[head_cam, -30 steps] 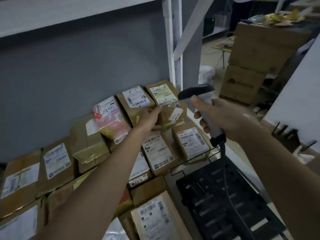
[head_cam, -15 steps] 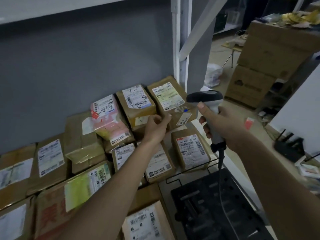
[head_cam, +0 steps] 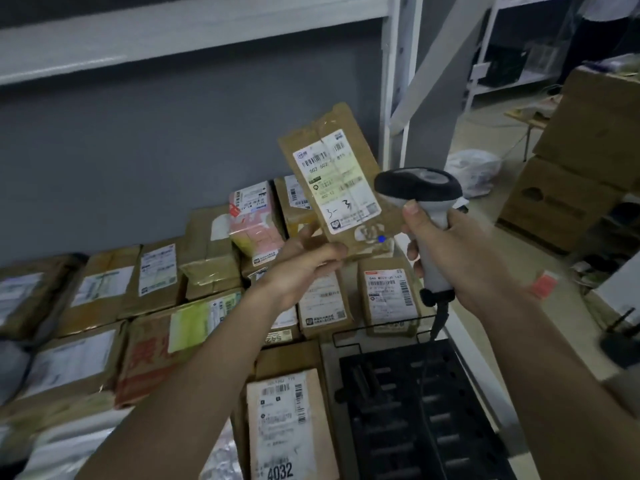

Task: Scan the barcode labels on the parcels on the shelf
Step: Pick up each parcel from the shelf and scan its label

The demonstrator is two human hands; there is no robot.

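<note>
Head view, looking down over both forearms — the left hand (head_cam: 304, 268) has a flat brown parcel (head_cam: 337, 181) pinched at its lower edge, fingers curled behind and thumb across the front, and it is up in the air above the rows on the shelf (head_cam: 194, 36), tilted back with its white barcode label (head_cam: 337, 183) facing the camera. Handwritten "3-3" shows low on that label, and a small blue dot of light sits on the cardboard just under it. Right beside it, the right hand (head_cam: 460, 258) is wrapped tight round the grey handle of the barcode scanner (head_cam: 420, 192), thumb up near the dark head, which points left at the raised parcel — a cable hangs from the handle's base. Below, the other parcels (head_cam: 391, 299) lie label-up in packed rows, among them a pink-wrapped one (head_cam: 254, 225) leaning at the back. A black slotted tray (head_cam: 415, 410) lies at the shelf's right end, near the camera.
</note>
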